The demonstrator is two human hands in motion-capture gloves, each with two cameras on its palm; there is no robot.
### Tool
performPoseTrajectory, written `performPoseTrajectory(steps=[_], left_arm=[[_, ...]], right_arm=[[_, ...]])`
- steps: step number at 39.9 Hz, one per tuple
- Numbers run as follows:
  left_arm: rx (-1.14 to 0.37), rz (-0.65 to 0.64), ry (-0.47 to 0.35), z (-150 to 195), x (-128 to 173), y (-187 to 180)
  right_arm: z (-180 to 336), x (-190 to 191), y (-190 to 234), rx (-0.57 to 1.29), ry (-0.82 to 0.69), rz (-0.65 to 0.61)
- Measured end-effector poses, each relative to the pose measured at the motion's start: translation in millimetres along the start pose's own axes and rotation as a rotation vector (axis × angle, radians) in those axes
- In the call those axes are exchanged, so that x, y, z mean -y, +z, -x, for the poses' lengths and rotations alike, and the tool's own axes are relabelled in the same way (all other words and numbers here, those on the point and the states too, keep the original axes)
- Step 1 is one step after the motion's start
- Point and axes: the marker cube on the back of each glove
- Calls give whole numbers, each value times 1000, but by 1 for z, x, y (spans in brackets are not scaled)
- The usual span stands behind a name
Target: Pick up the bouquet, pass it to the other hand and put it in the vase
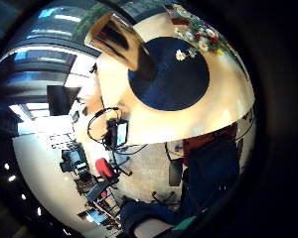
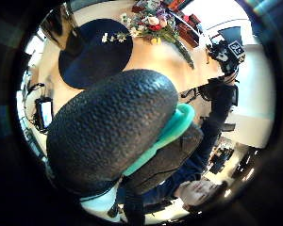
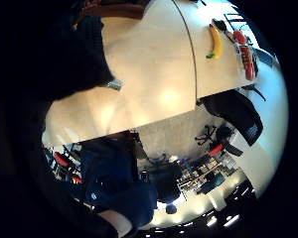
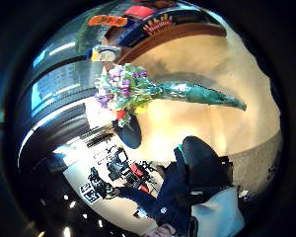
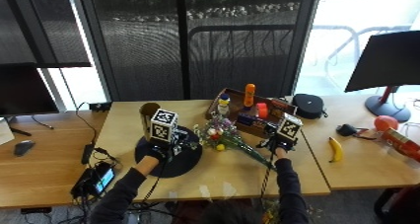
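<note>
The bouquet (image 5: 223, 137) lies on the wooden table, its flower heads by the edge of the dark round mat (image 5: 187, 162) and its green wrapped stem pointing toward my right hand (image 5: 281, 149). A brown cylindrical vase (image 5: 147, 118) stands upright on the mat's far left side. My left hand (image 5: 157, 152) hovers over the mat, close to the vase, holding nothing; its thumb (image 2: 113, 127) fills its palm view. The right hand is just beside the stem end and holds nothing. The right thumb side view shows the bouquet (image 4: 153, 91) flat on the table, apart from the hand.
A brown tray (image 5: 253, 110) with bottles stands behind the bouquet. A banana (image 5: 336, 149) lies to the right, a black pouch (image 5: 308, 105) sits at the back right, and a phone with cables (image 5: 98, 177) lies at the left. The table's front edge is near my forearms.
</note>
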Motion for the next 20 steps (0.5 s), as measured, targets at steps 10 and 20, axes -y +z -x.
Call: performPoseTrajectory(steps=[10,20], left_arm=[[-13,62,2,-6,2,8],[39,16,5,-15,6,7]], right_arm=[[-16,19,56,-33,115,-162],[-25,21,86,-41,184,-110]])
